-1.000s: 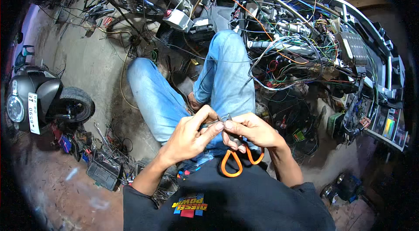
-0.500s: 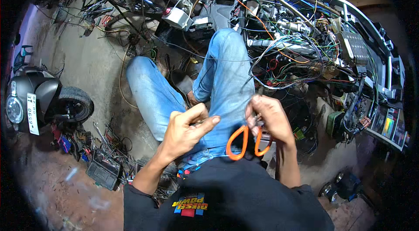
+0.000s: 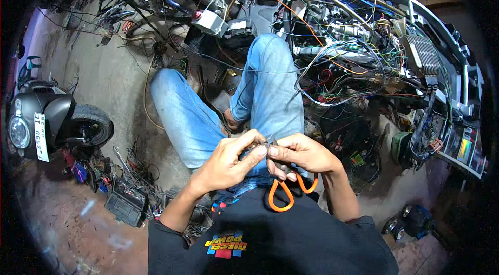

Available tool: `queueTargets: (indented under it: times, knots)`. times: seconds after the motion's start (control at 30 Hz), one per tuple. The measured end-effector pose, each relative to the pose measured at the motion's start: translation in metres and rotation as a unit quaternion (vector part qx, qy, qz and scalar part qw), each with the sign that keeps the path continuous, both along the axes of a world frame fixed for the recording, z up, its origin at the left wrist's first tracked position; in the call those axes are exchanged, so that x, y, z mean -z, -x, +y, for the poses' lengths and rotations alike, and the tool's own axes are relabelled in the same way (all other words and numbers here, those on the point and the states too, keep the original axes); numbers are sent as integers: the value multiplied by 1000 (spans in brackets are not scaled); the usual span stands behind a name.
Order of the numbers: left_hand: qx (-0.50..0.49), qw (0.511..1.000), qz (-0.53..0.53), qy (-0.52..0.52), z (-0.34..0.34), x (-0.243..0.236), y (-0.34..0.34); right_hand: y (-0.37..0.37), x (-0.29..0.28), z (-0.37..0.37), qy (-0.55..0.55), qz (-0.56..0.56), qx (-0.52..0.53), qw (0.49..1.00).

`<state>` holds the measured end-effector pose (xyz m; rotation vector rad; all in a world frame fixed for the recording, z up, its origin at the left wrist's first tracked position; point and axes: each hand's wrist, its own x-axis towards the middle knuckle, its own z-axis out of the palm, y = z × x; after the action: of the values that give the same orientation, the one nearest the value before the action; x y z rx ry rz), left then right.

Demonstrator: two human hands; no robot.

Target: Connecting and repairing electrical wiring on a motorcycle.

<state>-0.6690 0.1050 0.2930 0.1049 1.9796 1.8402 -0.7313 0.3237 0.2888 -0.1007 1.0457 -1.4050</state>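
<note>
In front of my lap, my right hand (image 3: 306,154) grips a pair of scissors (image 3: 281,208) with orange loop handles. Its handles hang down toward my dark shirt, while the dark blades point up between my fingers. My left hand (image 3: 233,161) is closed in a pinch, its thumb and forefinger meeting the right fingertips beside the blades. Whatever sits in that pinch is too small and too covered to name. Both hands are above my jeans, close to the waist.
A stripped vehicle frame with tangled coloured wires (image 3: 358,51) and a finned metal box (image 3: 422,56) fills the upper right. A dark scooter (image 3: 52,108) stands at left, near an opened tool case (image 3: 125,202) and scattered tools. A thin hose (image 3: 145,95) lies on the floor.
My hands have come together, and the fingertips now meet. My right hand has moved left and down with the scissors, whose blades now show between my fingers.
</note>
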Motion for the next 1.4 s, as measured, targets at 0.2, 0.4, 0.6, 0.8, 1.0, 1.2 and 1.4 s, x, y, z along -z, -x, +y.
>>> queueTargets:
  times: [0.2,0.4,0.6,0.8,1.0,1.2,1.4]
  knots:
    - [-18,997,42,55,4,8,-1,-2,0,5,0,11,11,1000]
    - [-51,996,65,37,9,12,-3,-2,-8,8,-31,45,19,998]
    - [-77,995,51,36,13,9,-3,-1,-7,8,-20,46,20,999]
    - [-1,999,29,25,8,6,-1,5,-6,9,-9,13,-30,999]
    - [-10,996,86,37,8,13,0,6,-7,12,-32,37,-20,999]
    - [-21,996,83,34,6,19,-2,4,-9,8,-99,81,25,991]
    - [-51,994,88,46,12,21,0,8,-11,8,-119,122,32,985]
